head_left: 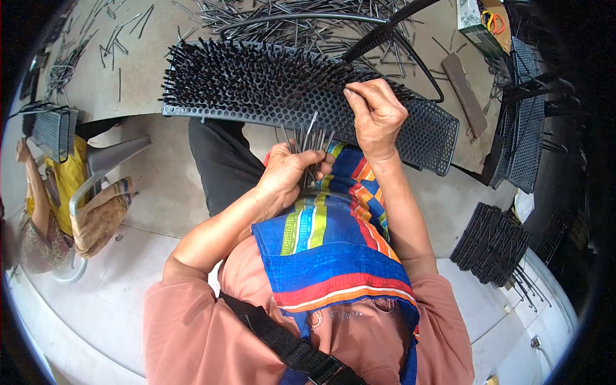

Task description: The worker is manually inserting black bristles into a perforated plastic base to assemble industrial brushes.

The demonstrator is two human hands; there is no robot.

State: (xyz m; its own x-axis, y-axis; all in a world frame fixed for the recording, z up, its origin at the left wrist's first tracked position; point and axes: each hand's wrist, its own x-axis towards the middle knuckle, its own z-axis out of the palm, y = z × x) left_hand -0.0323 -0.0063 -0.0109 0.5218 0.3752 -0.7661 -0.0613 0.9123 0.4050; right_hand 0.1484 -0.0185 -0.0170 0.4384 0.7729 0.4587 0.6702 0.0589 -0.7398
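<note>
Two hands point(282, 170), right one point(380, 119) over perforated panel point(428, 133)

Strips point(256, 9) bhd panel point(427, 131) | box point(478, 32) on tbl point(144, 77), rear R | co-worker point(40, 205) far L

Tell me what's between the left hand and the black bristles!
The head view shows a strip of the dark panel, full of holes, between the left hand and the bristles. Tips of the held thin sticks poke up across it.
</note>
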